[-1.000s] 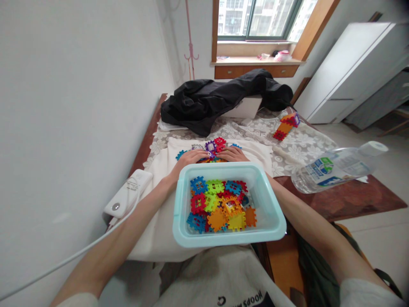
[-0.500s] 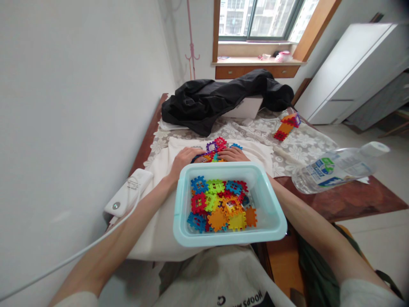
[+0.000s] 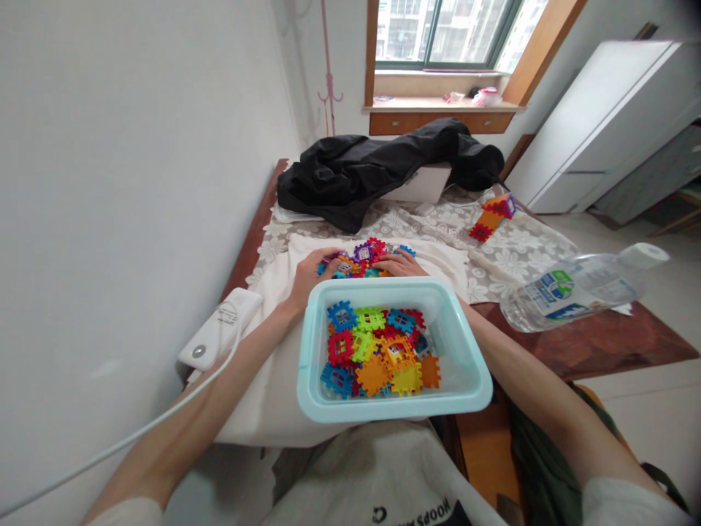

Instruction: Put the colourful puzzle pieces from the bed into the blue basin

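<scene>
Beyond the tub, a heap of colourful interlocking plastic building pieces [image 3: 353, 265] lies on the white cloth. At its left end my left hand [image 3: 309, 279] curls round some blue and purple pieces, thumb on the near side and fingers on the far side. My right hand [image 3: 404, 264] rests on the right part of the heap with fingers stretched out. A purple window piece [image 3: 364, 253] and a red piece [image 3: 377, 247] show between the hands. In front stands a pale blue tub [image 3: 395, 410], holding more notched squares in orange, yellow, green, red and blue; its far rim hides the heap's near edge.
A clear plastic bottle [image 3: 575, 286] stands at the right. Behind it sits an orange and red assembled shape [image 3: 493, 217]. Black fabric [image 3: 383, 164] covers a white box [image 3: 419, 186] at the back. At left lie a white power strip [image 3: 222, 329] and its cable [image 3: 136, 431].
My left hand has drawn back slightly left, its thumb now showing, and more of the heap is uncovered. My right hand's fingers have shifted slightly. The tub stays still.
</scene>
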A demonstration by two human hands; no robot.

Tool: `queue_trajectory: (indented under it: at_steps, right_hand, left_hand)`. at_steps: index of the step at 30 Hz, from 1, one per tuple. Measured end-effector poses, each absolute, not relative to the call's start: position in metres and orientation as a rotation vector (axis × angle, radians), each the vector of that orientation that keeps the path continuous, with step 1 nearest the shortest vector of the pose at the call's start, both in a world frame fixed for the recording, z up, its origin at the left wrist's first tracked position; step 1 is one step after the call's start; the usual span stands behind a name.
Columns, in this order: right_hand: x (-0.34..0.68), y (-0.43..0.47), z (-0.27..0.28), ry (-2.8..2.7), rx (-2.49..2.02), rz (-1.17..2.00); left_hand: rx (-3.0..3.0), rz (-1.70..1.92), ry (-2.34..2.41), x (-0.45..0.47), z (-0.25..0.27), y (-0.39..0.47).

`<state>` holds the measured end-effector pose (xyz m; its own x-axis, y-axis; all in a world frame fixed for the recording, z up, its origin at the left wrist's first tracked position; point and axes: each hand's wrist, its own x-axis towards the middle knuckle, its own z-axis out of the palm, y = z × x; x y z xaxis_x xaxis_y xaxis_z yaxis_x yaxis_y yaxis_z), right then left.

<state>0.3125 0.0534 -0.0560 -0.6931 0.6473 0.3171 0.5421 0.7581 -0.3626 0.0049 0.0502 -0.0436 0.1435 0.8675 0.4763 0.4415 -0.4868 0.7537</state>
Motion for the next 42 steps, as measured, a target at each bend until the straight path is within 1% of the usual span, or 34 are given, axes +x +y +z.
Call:
queue_trajectory:
  at_steps: [5,8,10,12,17,20,24,31,42]
  right_hand:
    - [0.316,0.057,-0.059,-2.516,-0.895,0.341]
    - [0.318,0.062,-0.063,-2.515,-0.885,0.347]
    - [0.32,0.064,-0.067,-2.524,-0.87,0.349]
    - [0.321,0.065,-0.069,-2.536,-0.865,0.339]
    - [0.32,0.062,-0.066,-2.531,-0.876,0.296]
    - [0.32,0.062,-0.063,-2.534,-0.858,0.252]
    - [0.321,0.066,-0.066,-2.503,-0.912,0.184]
    - [0.32,0.067,-0.072,-2.566,-1.058,0.219]
    - [0.322,0.065,-0.062,-2.57,-0.949,0.086]
  left_hand:
    - [1.571,1.441,1.162,0.011,-0.037,0.051]
    - [1.282,1.505,1.015,0.014,-0.03,0.053]
    - [1.122,1.492,0.888,0.014,-0.022,0.051]
    - [1.023,1.404,0.794,0.013,-0.013,0.045]
    - [1.112,1.06,0.668,0.013,0.006,0.023]
    - [1.148,0.964,0.643,0.014,0.007,0.018]
    - [1.27,0.891,0.601,0.01,0.003,0.024]
    - [1.336,0.755,0.532,0.006,0.001,0.027]
    - [1.224,0.721,0.558,0.008,-0.001,0.022]
